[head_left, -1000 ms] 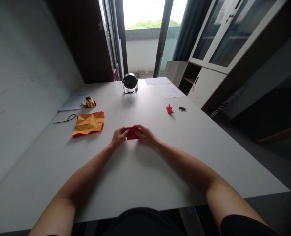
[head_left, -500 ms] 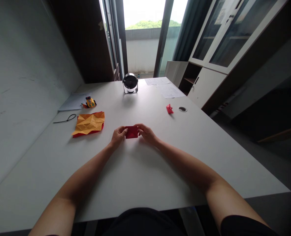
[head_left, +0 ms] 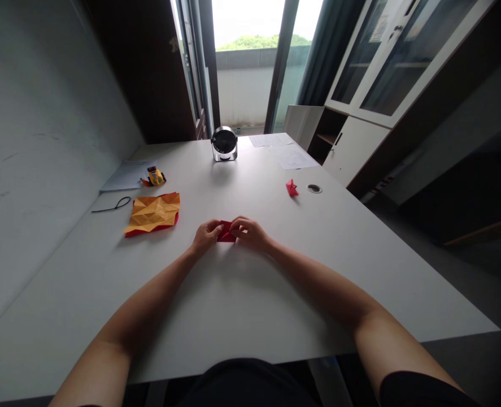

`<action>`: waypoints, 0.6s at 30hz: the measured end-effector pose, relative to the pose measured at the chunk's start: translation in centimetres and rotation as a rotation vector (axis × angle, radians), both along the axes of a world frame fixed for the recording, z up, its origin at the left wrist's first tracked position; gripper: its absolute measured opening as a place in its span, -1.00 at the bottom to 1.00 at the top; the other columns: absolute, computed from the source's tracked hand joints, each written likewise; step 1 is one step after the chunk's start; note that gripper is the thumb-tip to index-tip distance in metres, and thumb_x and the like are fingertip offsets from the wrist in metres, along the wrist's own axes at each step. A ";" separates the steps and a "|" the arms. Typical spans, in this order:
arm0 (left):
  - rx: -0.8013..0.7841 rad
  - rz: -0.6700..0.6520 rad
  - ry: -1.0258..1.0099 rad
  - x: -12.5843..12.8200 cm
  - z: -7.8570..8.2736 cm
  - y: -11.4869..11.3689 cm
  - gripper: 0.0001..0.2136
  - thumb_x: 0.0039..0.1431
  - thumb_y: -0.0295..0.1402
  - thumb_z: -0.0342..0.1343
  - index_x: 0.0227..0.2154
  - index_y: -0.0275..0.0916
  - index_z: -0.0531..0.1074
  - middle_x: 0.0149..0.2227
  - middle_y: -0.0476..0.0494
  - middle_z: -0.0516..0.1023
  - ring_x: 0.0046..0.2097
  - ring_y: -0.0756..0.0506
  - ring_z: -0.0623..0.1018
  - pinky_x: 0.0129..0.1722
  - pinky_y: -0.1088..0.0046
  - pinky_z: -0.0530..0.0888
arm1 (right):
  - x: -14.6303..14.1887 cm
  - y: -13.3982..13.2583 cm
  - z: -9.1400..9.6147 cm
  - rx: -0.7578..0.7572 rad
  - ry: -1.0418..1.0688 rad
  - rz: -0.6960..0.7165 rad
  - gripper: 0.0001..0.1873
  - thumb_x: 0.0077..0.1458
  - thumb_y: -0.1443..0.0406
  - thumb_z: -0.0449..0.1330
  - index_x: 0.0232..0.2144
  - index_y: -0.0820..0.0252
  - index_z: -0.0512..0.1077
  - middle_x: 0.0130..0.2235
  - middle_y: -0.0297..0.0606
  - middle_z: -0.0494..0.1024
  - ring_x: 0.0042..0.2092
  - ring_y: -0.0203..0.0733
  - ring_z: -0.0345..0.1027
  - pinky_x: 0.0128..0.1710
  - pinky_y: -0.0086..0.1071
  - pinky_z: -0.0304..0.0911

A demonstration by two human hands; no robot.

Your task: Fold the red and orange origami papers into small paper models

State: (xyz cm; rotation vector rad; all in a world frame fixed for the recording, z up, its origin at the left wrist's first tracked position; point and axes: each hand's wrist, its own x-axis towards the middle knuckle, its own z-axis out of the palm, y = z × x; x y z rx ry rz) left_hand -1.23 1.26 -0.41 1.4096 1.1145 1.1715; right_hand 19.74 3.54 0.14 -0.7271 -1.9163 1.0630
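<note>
A small folded red paper [head_left: 225, 233] lies on the white table [head_left: 242, 305] in front of me. My left hand [head_left: 205, 236] pinches its left side with curled fingers. My right hand [head_left: 250, 232] pinches its right side, fingers bent over the paper's top edge. The two hands nearly touch, and they hide most of the paper.
A creased orange-and-red paper sheet [head_left: 153, 212] lies to the left, with a black cord [head_left: 111, 206] and a small yellow toy [head_left: 155, 176] beyond it. A small red folded figure [head_left: 291, 187] sits by a cable hole [head_left: 314, 188]. A round desk fan [head_left: 224, 143] and loose sheets [head_left: 291, 156] are at the far end.
My hands have closed in on each other, and the red paper between them looks narrower than it did a second ago. Nothing else on the table has moved.
</note>
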 end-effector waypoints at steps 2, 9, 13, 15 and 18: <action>-0.003 -0.039 0.010 0.0 0.0 0.0 -0.76 0.14 -0.18 0.19 -0.31 -0.28 0.56 -0.35 -0.11 0.60 -0.32 -0.08 0.54 -0.30 0.43 0.45 | 0.0 0.1 -0.3 -0.002 -0.047 -0.047 -0.80 0.15 0.17 0.22 -0.35 0.19 0.52 -0.28 -0.24 0.54 -0.27 -0.22 0.38 -0.26 -0.35 0.30; 0.021 -0.149 0.073 0.0 0.1 -0.2 -0.73 0.16 -0.19 0.18 -0.23 -0.31 0.57 -0.30 -0.14 0.62 -0.29 -0.08 0.54 -0.27 0.44 0.45 | 0.0 0.3 -1.0 -0.035 -0.114 -0.104 -0.73 0.13 0.12 0.21 -0.40 0.23 0.44 -0.47 -0.35 0.42 -0.43 -0.31 0.17 -0.40 -0.39 0.13; 0.027 -0.132 0.107 0.0 -0.1 -0.2 -0.71 0.17 -0.18 0.17 -0.21 -0.31 0.57 -0.31 -0.15 0.62 -0.32 -0.07 0.53 -0.32 0.46 0.44 | 0.0 0.2 -0.8 -0.039 -0.105 -0.113 -0.74 0.13 0.11 0.22 -0.37 0.21 0.43 -0.44 -0.34 0.44 -0.41 -0.30 0.18 -0.39 -0.38 0.14; 0.031 -0.133 0.117 -0.1 -0.2 -0.1 -0.70 0.18 -0.16 0.16 -0.21 -0.31 0.57 -0.31 -0.15 0.62 -0.33 -0.07 0.53 -0.33 0.47 0.44 | 0.0 0.1 -0.8 -0.037 -0.109 -0.128 -0.75 0.12 0.12 0.22 -0.37 0.20 0.42 -0.45 -0.33 0.44 -0.41 -0.30 0.19 -0.39 -0.37 0.14; 0.031 -0.145 0.115 -0.1 -0.2 -0.1 -0.67 0.21 -0.13 0.15 -0.18 -0.31 0.57 -0.31 -0.15 0.61 -0.33 -0.06 0.52 -0.34 0.47 0.44 | -0.1 0.1 -0.7 -0.044 -0.115 -0.152 -0.75 0.11 0.12 0.22 -0.37 0.19 0.42 -0.45 -0.33 0.44 -0.42 -0.29 0.18 -0.39 -0.37 0.14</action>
